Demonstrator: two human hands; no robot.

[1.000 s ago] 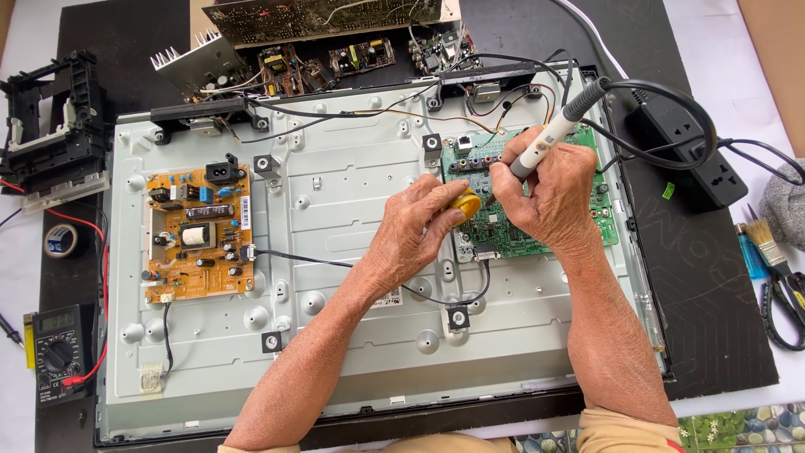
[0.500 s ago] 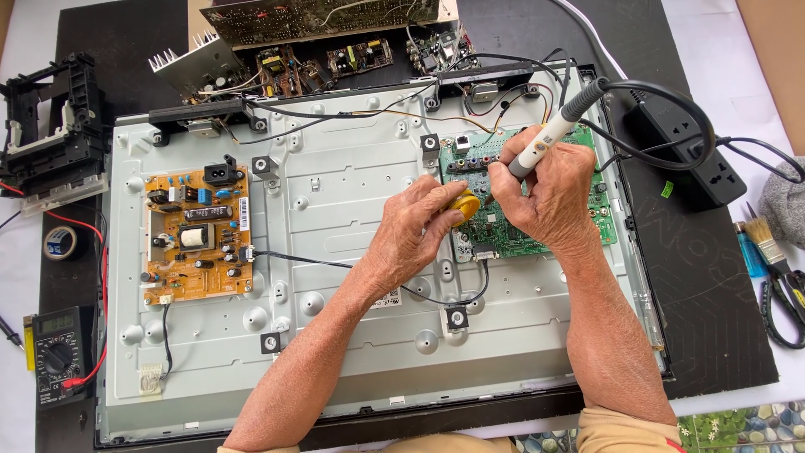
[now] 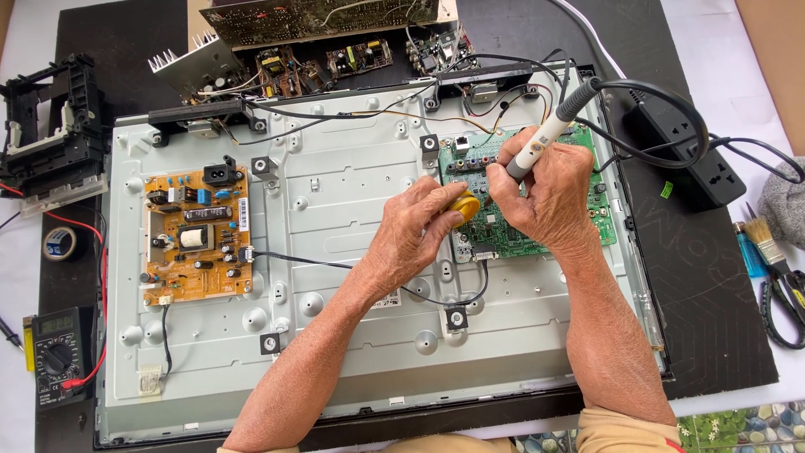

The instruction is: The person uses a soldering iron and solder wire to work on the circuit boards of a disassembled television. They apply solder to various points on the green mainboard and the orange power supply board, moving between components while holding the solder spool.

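Your right hand (image 3: 549,197) is clamped around a white, pen-shaped soldering iron (image 3: 545,134) with a grey ribbed collar and a thick black cord curling off its upper end; the tip slants down to the green circuit board (image 3: 587,226), though your fingers hide exactly where it lands. That board sits at the upper right of the pale, stamped sheet-metal back panel (image 3: 352,210), studded with small connectors and components. Your left hand (image 3: 419,231) is curled, thumb and fingers pinched shut on a small round yellow object (image 3: 464,205) with a smooth surface, held at the board's left edge, just beside your right knuckles. Both forearms come up from the bottom edge and converge, wrists bent inward, so the hands nearly touch.

Further left, an orange power board (image 3: 197,235) carries a black socket, coils and capacitors. A thin black wire (image 3: 293,258) runs from it toward your left hand. On the dark mat lie a black power strip (image 3: 692,155) to the right, a bristle brush (image 3: 763,239) beyond it, and a multimeter (image 3: 57,356) with a red lead at lower left.
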